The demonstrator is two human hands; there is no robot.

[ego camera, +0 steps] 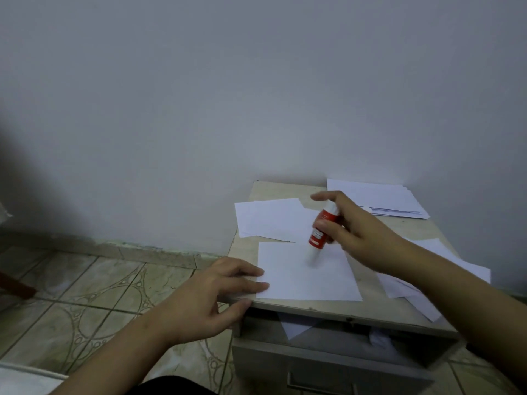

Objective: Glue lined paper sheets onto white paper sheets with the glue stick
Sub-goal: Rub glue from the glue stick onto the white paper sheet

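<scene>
One blurred glue stick (321,231) tip.

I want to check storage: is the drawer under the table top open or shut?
Open. The drawer is pulled out below the table top, and paper lies visible inside it.

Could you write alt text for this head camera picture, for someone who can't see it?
A right hand holds a red glue stick tip-down on a white sheet atop a small cabinet; the left hand rests its fingers on the sheet's edge. More sheets lie around.
</scene>
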